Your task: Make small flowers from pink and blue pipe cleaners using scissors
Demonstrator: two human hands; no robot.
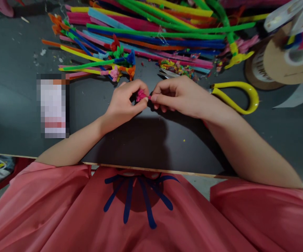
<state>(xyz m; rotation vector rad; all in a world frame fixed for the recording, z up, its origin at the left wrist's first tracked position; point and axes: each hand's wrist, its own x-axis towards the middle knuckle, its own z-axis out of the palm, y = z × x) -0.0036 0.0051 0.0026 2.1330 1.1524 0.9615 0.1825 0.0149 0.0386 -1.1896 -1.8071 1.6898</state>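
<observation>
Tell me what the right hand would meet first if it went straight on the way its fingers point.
The right hand points left. Its fingertips pinch the pink piece, so that comes first. The left hand, gripping the same piece, looks to lie directly behind it.

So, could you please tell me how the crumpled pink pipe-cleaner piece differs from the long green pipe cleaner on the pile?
The crumpled pink pipe-cleaner piece is short and bunched; the long green pipe cleaner runs nearly straight. The pink piece is pinched between the left hand and right hand; the green one lies untouched on the pile of coloured pipe cleaners. Both are fuzzy.
</observation>
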